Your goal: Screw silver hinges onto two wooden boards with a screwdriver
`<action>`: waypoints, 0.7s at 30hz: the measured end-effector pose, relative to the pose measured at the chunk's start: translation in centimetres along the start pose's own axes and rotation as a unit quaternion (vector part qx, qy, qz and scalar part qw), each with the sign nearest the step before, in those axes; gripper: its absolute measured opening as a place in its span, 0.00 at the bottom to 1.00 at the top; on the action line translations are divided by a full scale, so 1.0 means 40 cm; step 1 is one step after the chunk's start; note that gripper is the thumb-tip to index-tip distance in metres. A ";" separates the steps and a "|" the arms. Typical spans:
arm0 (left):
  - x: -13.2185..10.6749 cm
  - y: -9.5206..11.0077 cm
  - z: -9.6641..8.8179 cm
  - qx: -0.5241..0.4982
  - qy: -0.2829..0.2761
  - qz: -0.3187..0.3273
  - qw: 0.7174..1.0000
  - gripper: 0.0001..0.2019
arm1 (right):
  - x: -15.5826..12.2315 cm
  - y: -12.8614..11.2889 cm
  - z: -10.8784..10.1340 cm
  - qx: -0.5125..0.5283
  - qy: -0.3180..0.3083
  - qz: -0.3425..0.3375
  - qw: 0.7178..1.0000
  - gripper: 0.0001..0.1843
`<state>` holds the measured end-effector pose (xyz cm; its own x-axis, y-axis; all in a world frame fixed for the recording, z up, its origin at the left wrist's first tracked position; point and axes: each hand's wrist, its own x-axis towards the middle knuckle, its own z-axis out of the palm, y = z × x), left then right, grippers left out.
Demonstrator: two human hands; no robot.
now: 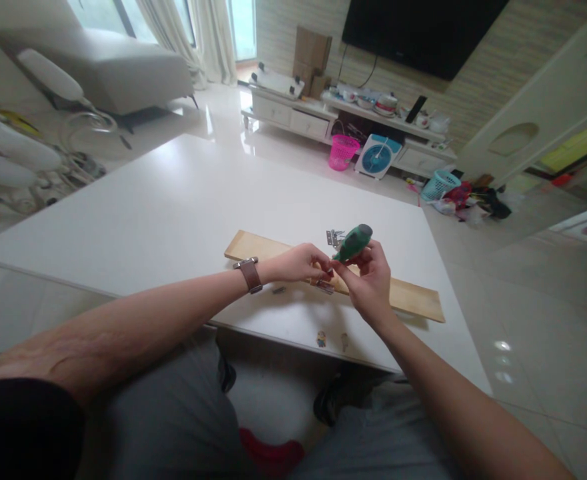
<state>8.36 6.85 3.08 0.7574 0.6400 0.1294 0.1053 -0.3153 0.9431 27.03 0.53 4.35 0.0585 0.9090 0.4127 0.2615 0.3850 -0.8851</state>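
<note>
A long light wooden board [416,298] lies across the white table [188,193]. In my right hand [373,280] is a screwdriver [354,243] with a green and dark grey handle, tilted with the handle end up. My left hand [306,261], below a brown watch strap, is closed in a pinch over the board beside the screwdriver's lower end. What its fingertips hold is hidden. A metal hinge [323,286] sits at the board's near edge, just under my fingers. Behind the board lie a small hinge plate and loose screws [334,238].
A small dark metal piece [278,290] lies on the table left of the hinge. Two small stickers or decorations [321,339] are near the front edge. Beyond the table stand a TV cabinet [273,110], a pink basket [343,153] and a blue-white fan [377,157].
</note>
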 end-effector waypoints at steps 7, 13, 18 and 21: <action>0.003 -0.009 -0.006 -0.018 0.001 0.002 1.000 0.09 | -0.004 -0.005 -0.003 0.029 -0.045 -0.016 0.998 0.21; 0.002 -0.008 -0.001 -0.006 0.012 -0.006 1.000 0.10 | 0.001 0.009 -0.001 -0.003 -0.009 -0.005 1.000 0.24; 0.004 -0.009 -0.006 -0.024 -0.002 -0.004 1.000 0.07 | -0.005 -0.004 -0.002 0.034 -0.039 -0.009 0.999 0.23; 0.005 -0.014 -0.003 -0.024 0.006 -0.006 1.000 0.07 | -0.004 -0.004 -0.002 0.026 -0.056 -0.016 0.998 0.21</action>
<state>8.37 7.25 2.61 0.7480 0.6524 0.1222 0.0823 -0.2737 0.9583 27.06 0.31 4.43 -0.0577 0.9069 0.4173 0.2109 0.4197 -0.8828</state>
